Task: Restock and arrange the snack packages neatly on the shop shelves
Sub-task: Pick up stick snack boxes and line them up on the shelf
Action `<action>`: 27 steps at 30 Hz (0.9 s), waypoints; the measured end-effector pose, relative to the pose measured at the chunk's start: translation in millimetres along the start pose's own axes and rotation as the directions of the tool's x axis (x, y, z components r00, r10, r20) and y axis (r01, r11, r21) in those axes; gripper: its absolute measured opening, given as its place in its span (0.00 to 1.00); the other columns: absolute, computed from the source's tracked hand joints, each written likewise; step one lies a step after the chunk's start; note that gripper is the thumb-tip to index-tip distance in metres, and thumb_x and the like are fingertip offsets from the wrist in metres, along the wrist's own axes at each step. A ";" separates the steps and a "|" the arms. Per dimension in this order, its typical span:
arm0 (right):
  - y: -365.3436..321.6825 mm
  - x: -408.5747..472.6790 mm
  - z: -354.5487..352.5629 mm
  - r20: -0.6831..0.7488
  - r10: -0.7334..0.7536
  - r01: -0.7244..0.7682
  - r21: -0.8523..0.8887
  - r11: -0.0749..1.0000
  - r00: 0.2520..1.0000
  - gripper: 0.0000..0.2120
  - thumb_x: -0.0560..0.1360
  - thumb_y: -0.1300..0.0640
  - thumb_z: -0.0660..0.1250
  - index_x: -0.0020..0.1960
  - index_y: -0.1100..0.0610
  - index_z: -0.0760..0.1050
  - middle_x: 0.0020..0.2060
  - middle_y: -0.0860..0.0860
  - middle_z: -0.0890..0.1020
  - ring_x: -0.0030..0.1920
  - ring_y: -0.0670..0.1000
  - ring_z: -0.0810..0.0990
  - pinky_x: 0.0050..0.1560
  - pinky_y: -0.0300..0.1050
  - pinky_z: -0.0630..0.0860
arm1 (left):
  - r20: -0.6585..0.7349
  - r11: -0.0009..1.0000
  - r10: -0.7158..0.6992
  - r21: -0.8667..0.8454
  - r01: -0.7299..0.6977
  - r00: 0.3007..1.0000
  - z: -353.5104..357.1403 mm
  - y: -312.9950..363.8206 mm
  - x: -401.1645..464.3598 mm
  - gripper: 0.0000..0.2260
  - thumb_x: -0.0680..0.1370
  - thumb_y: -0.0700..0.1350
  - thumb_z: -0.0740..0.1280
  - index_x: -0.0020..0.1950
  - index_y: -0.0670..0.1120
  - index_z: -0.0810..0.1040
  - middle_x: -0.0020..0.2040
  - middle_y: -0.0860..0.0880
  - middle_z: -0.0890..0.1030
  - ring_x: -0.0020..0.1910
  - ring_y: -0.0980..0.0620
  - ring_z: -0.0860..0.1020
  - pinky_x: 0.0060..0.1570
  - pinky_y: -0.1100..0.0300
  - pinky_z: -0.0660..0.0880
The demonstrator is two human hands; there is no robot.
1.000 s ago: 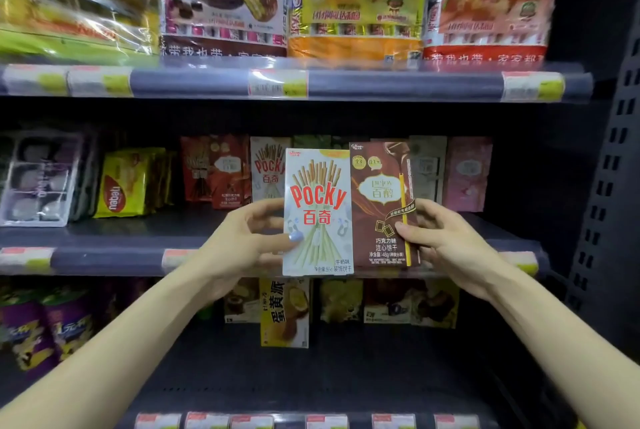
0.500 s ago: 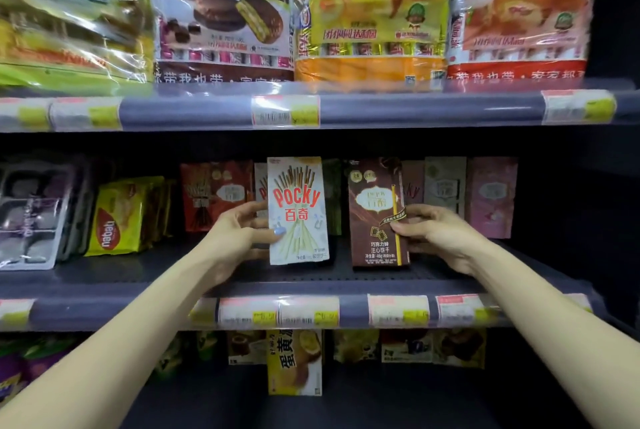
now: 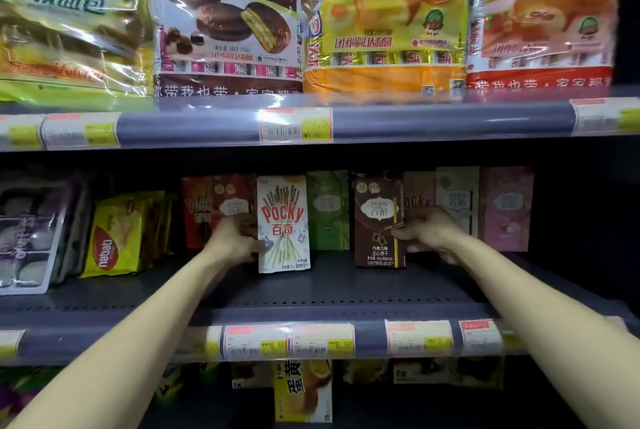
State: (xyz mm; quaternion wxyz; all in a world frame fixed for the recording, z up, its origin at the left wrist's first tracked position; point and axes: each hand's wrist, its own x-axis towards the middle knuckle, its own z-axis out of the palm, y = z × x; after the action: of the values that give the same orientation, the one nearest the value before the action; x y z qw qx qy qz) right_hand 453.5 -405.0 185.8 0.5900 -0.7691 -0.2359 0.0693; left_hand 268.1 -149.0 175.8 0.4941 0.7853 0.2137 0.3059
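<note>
A: Which step is judged to be in hand?

B: Placement. Two boxes are being stood on the middle shelf (image 3: 332,286). The white Pocky box (image 3: 283,224) is gripped along its left edge by the left hand (image 3: 235,243), fingers curled round it. The brown Pejoy box (image 3: 379,222) is pinched at its right edge by the right hand (image 3: 427,232). Both grips are closed on their boxes.

A: Where are the boxes set?

B: Both are held upright, their bases at or just above the shelf floor, nearer than the back row. The green box (image 3: 328,210) is seen between them, farther back. The red Pocky box (image 3: 201,210) is found behind the left hand, and the pink box (image 3: 506,208) stands at the far right of the row. Whether the held boxes are fully resting cannot be told.

A: What is called for next?

B: It is judged that each box should be slid back until it meets the box of its own kind, kept square and face-forward, then released. Care is needed so the neighbouring cartons are not knocked over.

A: Anything else worth noting?

B: Yellow Nabati packs (image 3: 114,238) are stacked further left. Large pie bags (image 3: 228,19) are lined along the shelf above, and price tags (image 3: 294,125) are fixed to the shelf edges.
</note>
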 end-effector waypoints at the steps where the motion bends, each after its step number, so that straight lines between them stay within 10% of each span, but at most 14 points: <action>1: -0.1 2.0 2.5 -0.013 -0.004 0.004 -0.017 1.000 1.000 0.32 0.69 0.65 0.74 0.70 0.65 0.66 0.60 0.61 0.78 0.55 0.58 0.80 0.42 0.42 0.81 | -0.017 1.000 0.012 0.029 -0.011 1.000 0.5 -0.5 2.1 0.17 0.69 0.34 0.75 0.56 0.42 0.77 0.51 0.45 0.83 0.51 0.44 0.82 0.52 0.46 0.80; 12: -1.8 20.6 18.5 -0.115 -0.069 0.052 -0.144 0.988 0.991 0.21 0.71 0.65 0.72 0.62 0.65 0.73 0.53 0.59 0.80 0.49 0.57 0.80 0.42 0.47 0.79 | -0.076 0.962 0.142 0.245 -0.120 0.987 7.2 -4.7 18.0 0.16 0.71 0.37 0.74 0.57 0.43 0.79 0.55 0.46 0.83 0.55 0.48 0.80 0.59 0.52 0.76; 16: 1.1 29.3 22.9 -0.149 -0.120 0.085 -0.226 0.970 0.982 0.06 0.71 0.63 0.73 0.45 0.58 0.76 0.48 0.61 0.82 0.47 0.61 0.82 0.49 0.60 0.80 | -0.057 0.961 0.144 0.247 -0.125 0.988 8.1 -7.6 20.7 0.15 0.72 0.36 0.72 0.58 0.45 0.79 0.55 0.47 0.83 0.57 0.48 0.80 0.58 0.55 0.75; 27: 1.3 38.5 27.4 -0.166 -0.210 0.134 -0.381 0.915 0.964 0.21 0.68 0.49 0.76 0.54 0.61 0.77 0.51 0.56 0.83 0.51 0.56 0.81 0.45 0.44 0.75 | -0.066 0.958 0.162 0.251 -0.141 0.985 11.7 -9.5 29.6 0.18 0.70 0.45 0.76 0.57 0.44 0.77 0.56 0.47 0.83 0.53 0.51 0.80 0.46 0.60 0.74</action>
State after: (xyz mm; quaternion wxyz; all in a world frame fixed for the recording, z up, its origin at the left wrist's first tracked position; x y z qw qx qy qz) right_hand 477.2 -364.2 183.1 0.4607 -0.8448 -0.2500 -0.1073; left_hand 297.2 -133.6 171.4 0.3587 0.8405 0.2101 0.3474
